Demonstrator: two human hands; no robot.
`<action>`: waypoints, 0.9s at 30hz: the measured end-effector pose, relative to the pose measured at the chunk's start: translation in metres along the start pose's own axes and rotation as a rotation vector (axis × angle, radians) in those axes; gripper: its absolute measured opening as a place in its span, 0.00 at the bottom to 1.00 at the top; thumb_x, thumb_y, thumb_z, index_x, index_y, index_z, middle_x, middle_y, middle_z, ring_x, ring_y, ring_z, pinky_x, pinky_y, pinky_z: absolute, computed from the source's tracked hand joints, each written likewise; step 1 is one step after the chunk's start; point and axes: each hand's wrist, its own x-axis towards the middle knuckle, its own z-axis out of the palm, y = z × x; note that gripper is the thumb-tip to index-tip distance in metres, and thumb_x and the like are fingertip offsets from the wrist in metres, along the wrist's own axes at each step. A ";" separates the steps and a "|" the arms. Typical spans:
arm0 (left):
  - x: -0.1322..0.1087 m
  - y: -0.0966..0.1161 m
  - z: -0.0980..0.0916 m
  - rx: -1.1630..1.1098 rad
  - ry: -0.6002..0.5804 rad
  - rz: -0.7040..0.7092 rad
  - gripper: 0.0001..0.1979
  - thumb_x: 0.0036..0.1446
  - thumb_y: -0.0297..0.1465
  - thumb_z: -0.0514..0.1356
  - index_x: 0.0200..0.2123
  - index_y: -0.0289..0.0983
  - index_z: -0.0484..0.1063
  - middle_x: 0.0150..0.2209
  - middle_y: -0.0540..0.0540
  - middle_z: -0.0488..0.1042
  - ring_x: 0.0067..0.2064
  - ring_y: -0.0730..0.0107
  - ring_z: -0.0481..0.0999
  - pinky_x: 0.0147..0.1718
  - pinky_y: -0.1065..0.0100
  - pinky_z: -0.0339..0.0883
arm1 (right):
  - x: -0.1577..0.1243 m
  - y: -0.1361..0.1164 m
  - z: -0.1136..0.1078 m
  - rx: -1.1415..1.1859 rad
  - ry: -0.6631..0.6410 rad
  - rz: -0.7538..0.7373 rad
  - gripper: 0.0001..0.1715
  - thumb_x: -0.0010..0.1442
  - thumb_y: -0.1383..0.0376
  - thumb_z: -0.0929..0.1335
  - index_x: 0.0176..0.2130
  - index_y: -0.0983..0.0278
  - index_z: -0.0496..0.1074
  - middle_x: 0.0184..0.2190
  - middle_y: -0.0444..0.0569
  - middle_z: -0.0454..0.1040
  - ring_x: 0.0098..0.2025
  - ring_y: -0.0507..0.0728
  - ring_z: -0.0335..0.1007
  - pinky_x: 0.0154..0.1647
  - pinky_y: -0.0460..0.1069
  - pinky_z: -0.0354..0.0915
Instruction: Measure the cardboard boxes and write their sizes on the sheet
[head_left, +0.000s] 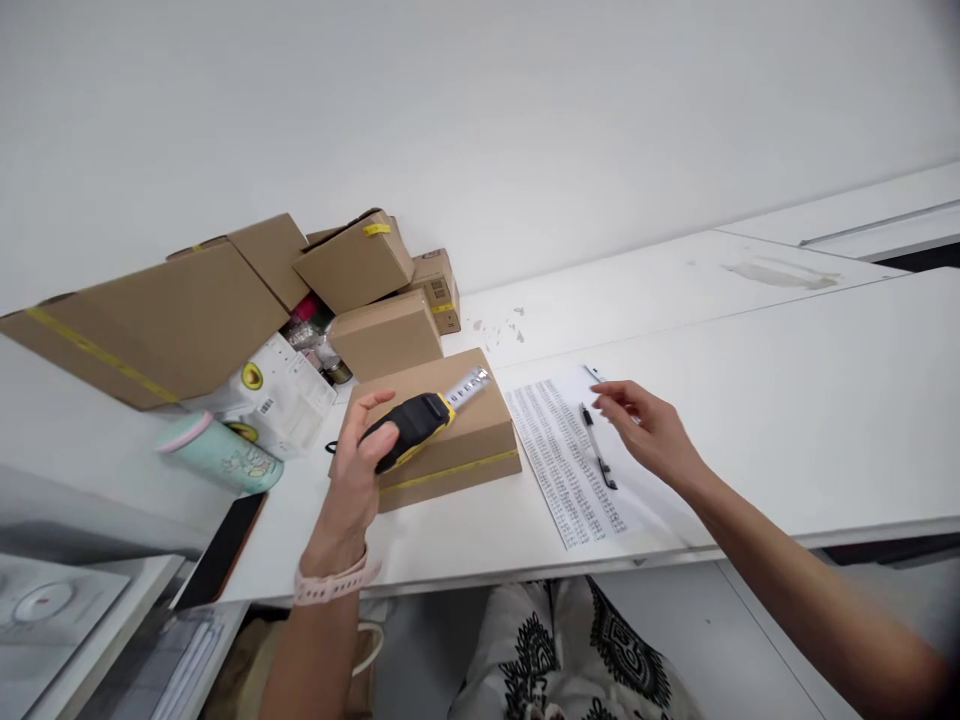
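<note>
In the head view, my left hand (360, 460) is closed around a black and yellow tape measure (411, 430). A short length of its blade (466, 387) sticks out over the top of a closed cardboard box (450, 465), which has yellow tape along its near side. My right hand (646, 425) hovers above printed sheets (559, 470), its fingers loosely bent and apart, with nothing seen in them. Just left of that hand, a black and white pen (598, 448) lies on the paper. A small thin item (593, 373) by the fingertips is too small to name.
Several cardboard boxes (386, 335) are stacked against the wall at back left. Near them are a white avocado-print carton (289, 390), a mint tumbler (225, 455) lying tilted, and a dark flat item (223, 550) at the edge of the white table (787, 420).
</note>
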 end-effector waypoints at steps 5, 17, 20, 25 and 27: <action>-0.018 0.038 -0.006 -0.179 -0.197 -0.184 0.27 0.50 0.47 0.67 0.50 0.40 0.72 0.47 0.42 0.79 0.41 0.52 0.81 0.33 0.57 0.80 | 0.010 -0.088 0.020 0.405 -0.489 0.133 0.31 0.67 0.40 0.62 0.39 0.62 0.77 0.35 0.54 0.79 0.33 0.57 0.71 0.31 0.52 0.67; 0.043 0.054 -0.065 -0.093 -0.035 -0.264 0.15 0.51 0.40 0.67 0.38 0.34 0.79 0.32 0.44 0.83 0.32 0.56 0.81 0.24 0.63 0.79 | 0.084 -0.095 0.070 0.407 -0.563 0.091 0.23 0.57 0.49 0.73 0.23 0.62 0.69 0.24 0.45 0.68 0.28 0.52 0.60 0.31 0.50 0.59; 0.049 0.041 -0.101 -0.083 0.016 -0.312 0.12 0.55 0.37 0.65 0.38 0.35 0.79 0.30 0.46 0.83 0.30 0.59 0.81 0.22 0.64 0.78 | 0.092 -0.072 0.064 0.342 -0.466 0.110 0.25 0.57 0.47 0.71 0.23 0.62 0.67 0.25 0.45 0.68 0.28 0.52 0.59 0.32 0.50 0.59; 0.052 0.018 -0.141 -0.049 0.001 -0.358 0.10 0.58 0.36 0.62 0.35 0.35 0.79 0.28 0.46 0.83 0.30 0.57 0.81 0.23 0.61 0.78 | 0.079 -0.055 0.074 0.195 -0.496 0.043 0.27 0.60 0.45 0.68 0.24 0.62 0.67 0.26 0.45 0.67 0.30 0.53 0.58 0.33 0.50 0.57; 0.054 0.011 -0.147 -0.039 -0.010 -0.360 0.10 0.58 0.35 0.61 0.35 0.35 0.79 0.29 0.46 0.83 0.30 0.57 0.82 0.24 0.61 0.79 | 0.074 -0.057 0.080 0.142 -0.500 0.003 0.27 0.62 0.44 0.67 0.24 0.62 0.66 0.26 0.45 0.66 0.30 0.53 0.58 0.33 0.50 0.55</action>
